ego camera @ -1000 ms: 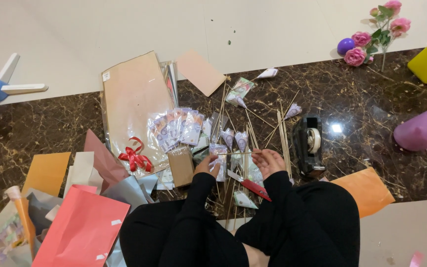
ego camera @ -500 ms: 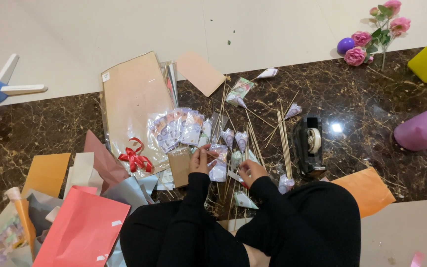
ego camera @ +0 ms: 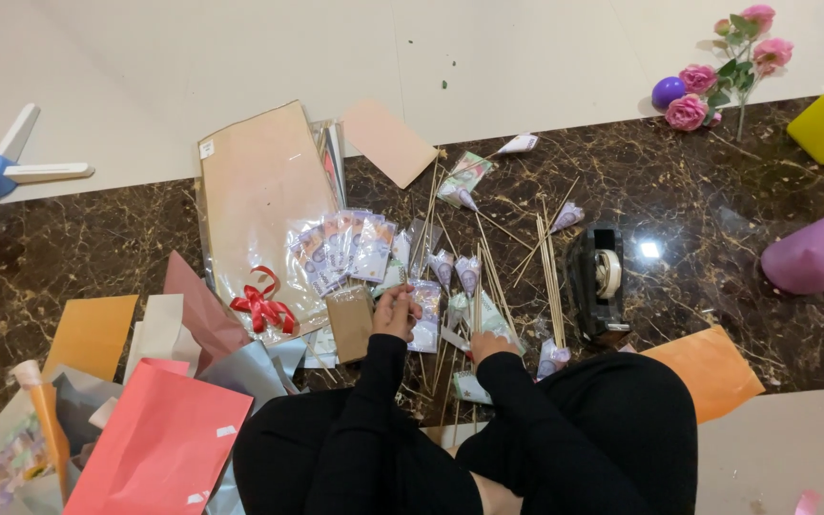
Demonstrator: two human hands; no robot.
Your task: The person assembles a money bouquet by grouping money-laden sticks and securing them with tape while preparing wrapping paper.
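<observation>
Crowded at frame centre: wooden sticks [ego camera: 553, 286] fanned right, tape dispenser [ego camera: 599, 281] further right, red ribbon bow [ego camera: 261, 307] left; bare dark marble floor [ego camera: 97, 238] at left. Left hand [ego camera: 396, 312] curled around folded banknote [ego camera: 425, 315], pale purple, just below centre. Right hand [ego camera: 491, 345] closed, contents unclear.

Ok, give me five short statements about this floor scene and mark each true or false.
1. The left hand is on a wrapped note. True.
2. The tape dispenser lies left of the hands. False: it lies to their right.
3. A red bow lies on the clear sleeve. True.
4. The pink flowers stand in a vase. False: they lie on the floor.
5. The right hand rests among sticks. True.
</observation>
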